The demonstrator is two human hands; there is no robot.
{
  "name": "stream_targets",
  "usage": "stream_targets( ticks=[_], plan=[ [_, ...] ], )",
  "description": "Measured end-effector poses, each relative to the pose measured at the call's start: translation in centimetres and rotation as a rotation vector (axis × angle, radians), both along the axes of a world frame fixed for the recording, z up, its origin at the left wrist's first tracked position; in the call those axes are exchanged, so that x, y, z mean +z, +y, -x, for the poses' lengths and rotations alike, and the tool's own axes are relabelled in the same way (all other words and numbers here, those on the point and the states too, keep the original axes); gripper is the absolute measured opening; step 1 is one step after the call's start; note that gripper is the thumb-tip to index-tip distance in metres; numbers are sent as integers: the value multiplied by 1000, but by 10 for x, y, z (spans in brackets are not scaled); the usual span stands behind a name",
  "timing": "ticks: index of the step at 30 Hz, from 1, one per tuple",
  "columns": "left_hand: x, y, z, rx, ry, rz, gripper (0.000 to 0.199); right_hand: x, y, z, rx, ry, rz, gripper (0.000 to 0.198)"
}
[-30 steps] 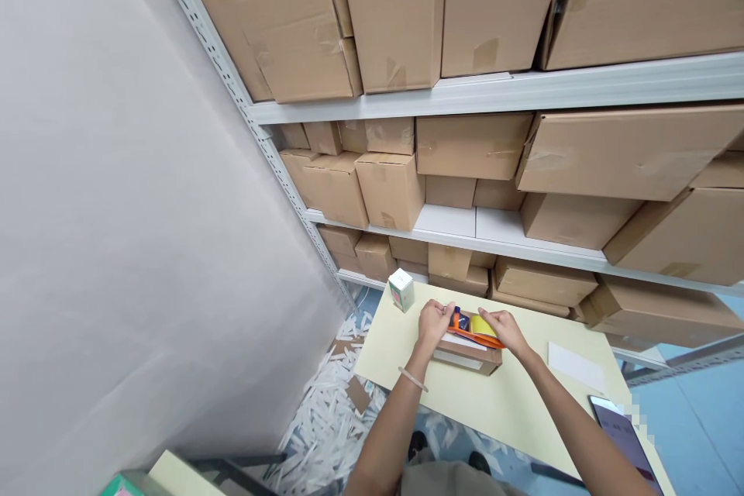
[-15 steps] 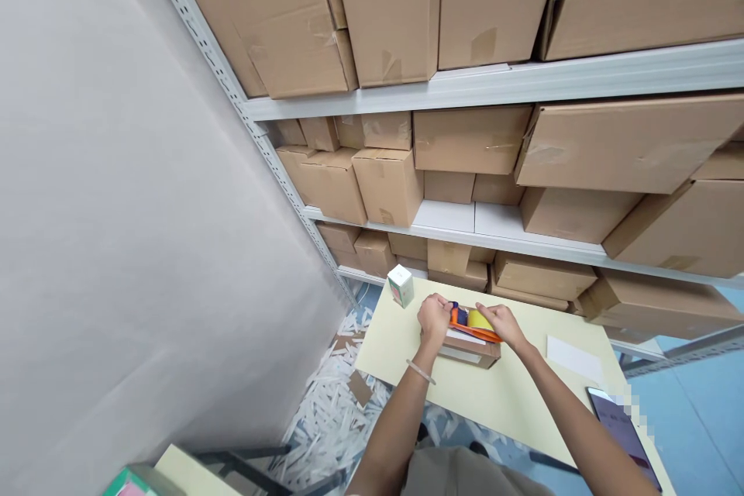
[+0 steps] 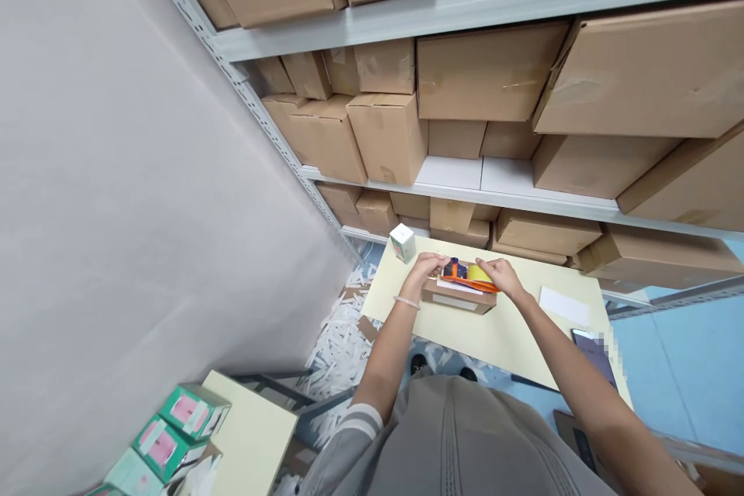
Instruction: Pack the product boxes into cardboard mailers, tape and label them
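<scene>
An orange and dark-blue tape dispenser with a yellow roll lies over a brown cardboard box on the pale table. My right hand is closed on the dispenser at its roll end. At the dispenser's dark-blue end, my left hand has its fingers pinched together; what they grip is too small to make out. A white sheet or label shows on the box beneath the dispenser. A small white and green carton stands at the table's far left corner.
White paper and a dark-screened device lie on the table's right. Shelves of cardboard boxes rise behind. Paper scraps cover the floor at left. Green cartons sit on a second table, lower left.
The view has tilted downward, bringing the second table and its green cartons into sight. My left hand has shifted slightly left along the dispenser; my right hand still holds it.
</scene>
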State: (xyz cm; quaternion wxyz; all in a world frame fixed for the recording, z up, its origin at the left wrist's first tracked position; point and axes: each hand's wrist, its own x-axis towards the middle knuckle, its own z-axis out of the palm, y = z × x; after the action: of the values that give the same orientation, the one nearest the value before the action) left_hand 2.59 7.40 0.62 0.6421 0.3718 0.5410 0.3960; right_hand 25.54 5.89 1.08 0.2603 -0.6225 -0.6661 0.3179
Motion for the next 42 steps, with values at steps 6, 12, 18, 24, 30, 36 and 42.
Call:
stream_targets(
  ticks=[6,12,18,24,30,36,42],
  plan=[
    [2,0,5,-48,-11,44,33,4,0,1,0,-18,23,61],
    [0,-2,9,-67,-6,59,35,4,1,4,-7,-39,24,62],
    [4,-10,15,-96,-42,40,37,4,-1,5,-5,-21,13,66],
    [3,-10,12,-21,-18,40,40,8,0,5,-5,31,49,68],
    [1,-11,9,28,2,58,40,20,-4,-4,56,251,185,62],
    [-1,-19,10,60,-16,61,36,18,-22,-13,3,235,-244,44],
    [-2,-25,11,75,-38,52,34,-13,-74,-9,-27,-139,-653,17]
  ],
)
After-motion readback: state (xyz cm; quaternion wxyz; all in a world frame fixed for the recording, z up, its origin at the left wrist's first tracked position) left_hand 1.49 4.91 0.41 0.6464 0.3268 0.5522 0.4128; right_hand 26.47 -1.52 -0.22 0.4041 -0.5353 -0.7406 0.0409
